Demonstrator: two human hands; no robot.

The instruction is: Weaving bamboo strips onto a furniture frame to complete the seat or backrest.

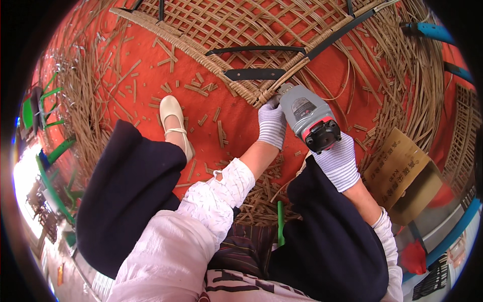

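Observation:
A woven rattan panel [236,25] on a black metal frame points its corner toward me. My right hand [336,161], in a striped glove, is closed around a grey air nail gun [304,108] with a red ring and black end cap. The gun's nose is at the panel's right edge, close to the corner. Just left of the gun, my left hand [271,123], gloved alike, is closed on the rattan edge by the corner. Its fingertips are partly hidden behind the gun. A flat black metal brace [254,74] spans the corner.
Cut rattan bits [196,85] litter the red floor covering [151,55]. Long loose strips [85,95] lie at the left, more at the right. An open cardboard box [397,171] stands by my right arm. Blue tubing [435,32] and green tubing [55,181] flank the sides.

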